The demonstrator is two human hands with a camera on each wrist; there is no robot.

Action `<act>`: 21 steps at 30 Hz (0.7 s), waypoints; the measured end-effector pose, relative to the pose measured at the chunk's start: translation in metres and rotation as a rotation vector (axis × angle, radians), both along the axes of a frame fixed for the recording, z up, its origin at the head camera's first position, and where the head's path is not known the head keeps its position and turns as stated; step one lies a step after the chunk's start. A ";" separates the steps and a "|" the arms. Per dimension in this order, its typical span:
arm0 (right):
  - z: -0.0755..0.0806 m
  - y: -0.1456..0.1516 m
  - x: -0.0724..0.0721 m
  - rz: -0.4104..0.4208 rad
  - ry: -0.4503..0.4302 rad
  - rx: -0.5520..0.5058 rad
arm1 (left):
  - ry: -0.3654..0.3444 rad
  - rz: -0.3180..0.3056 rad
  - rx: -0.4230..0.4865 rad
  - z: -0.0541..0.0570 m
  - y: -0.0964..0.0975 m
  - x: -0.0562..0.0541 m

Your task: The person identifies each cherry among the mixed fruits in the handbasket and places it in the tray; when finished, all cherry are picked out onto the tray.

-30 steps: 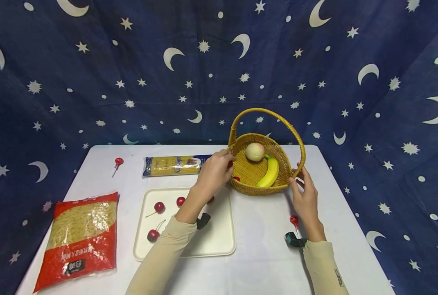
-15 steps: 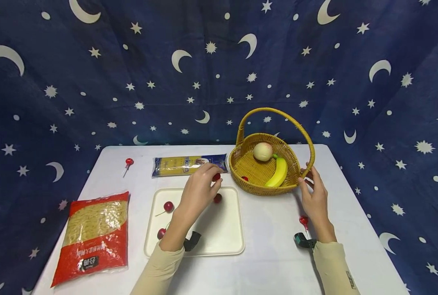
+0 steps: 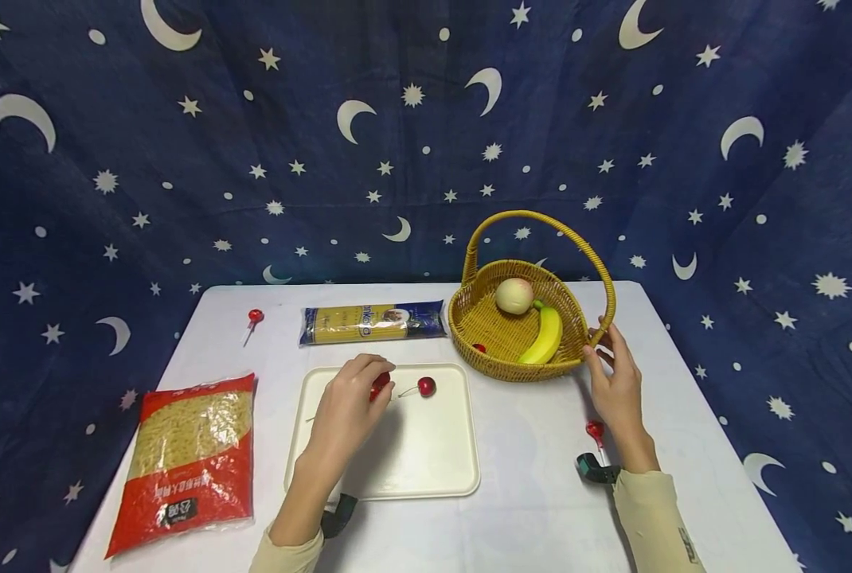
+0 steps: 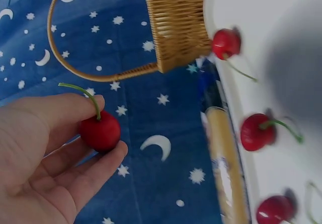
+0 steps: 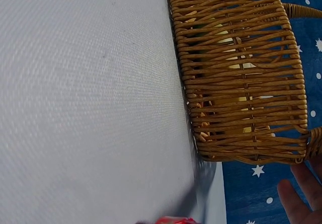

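Between thumb and fingertips my left hand [image 3: 347, 406] pinches a red cherry [image 4: 100, 131] by its body, its green stem rising beside the thumb. That hand is above the cream tray [image 3: 426, 469]. A stemmed cherry [image 3: 426, 387] lies on the tray to the right of the hand; the left wrist view shows two more cherries [image 4: 257, 132] there, mostly hidden by the hand in the head view. My right hand [image 3: 615, 390] holds the wicker basket [image 3: 494, 370] at the right foot of its handle. Inside the basket are a peach [image 3: 514, 296], a banana [image 3: 544, 336] and something small and red.
A blue-and-yellow pasta packet [image 3: 372, 322] lies behind the tray. At left is a red bag of pasta [image 3: 193, 461], with a lollipop [image 3: 255, 317] beyond it. Another lollipop [image 3: 595, 430] lies beside my right wrist. A starry cloth [image 3: 397, 199] hangs behind the table.
My left hand has moved from the basket's left rim back to the left and nearer, over the tray, with the cherry still pinched. The right hand stays at the basket. The head view has shifted slightly.
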State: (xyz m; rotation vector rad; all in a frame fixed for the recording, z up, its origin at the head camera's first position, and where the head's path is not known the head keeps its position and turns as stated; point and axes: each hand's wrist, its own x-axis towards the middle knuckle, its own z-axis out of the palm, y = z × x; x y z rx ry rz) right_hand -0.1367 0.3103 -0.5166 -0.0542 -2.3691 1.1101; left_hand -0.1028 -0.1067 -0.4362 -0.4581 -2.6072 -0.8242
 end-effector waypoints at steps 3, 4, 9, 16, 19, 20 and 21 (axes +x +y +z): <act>0.000 0.000 0.000 0.001 0.002 -0.001 | -0.015 0.021 -0.012 -0.009 -0.008 0.008; 0.001 0.000 0.000 0.002 0.002 -0.002 | -0.020 0.026 -0.016 -0.013 -0.010 0.011; 0.001 0.000 0.001 -0.002 -0.004 0.004 | -0.035 0.033 -0.037 -0.029 -0.017 0.021; 0.001 -0.001 0.001 -0.006 -0.015 0.006 | -0.097 0.024 -0.099 -0.056 -0.020 0.032; 0.001 -0.001 0.001 -0.005 -0.014 0.006 | -0.145 0.013 -0.128 -0.067 -0.019 0.036; 0.001 -0.001 0.000 -0.006 -0.013 0.007 | -0.156 0.004 -0.135 -0.070 -0.019 0.037; 0.001 0.000 0.000 -0.005 -0.011 0.007 | -0.168 -0.002 -0.142 -0.074 -0.018 0.038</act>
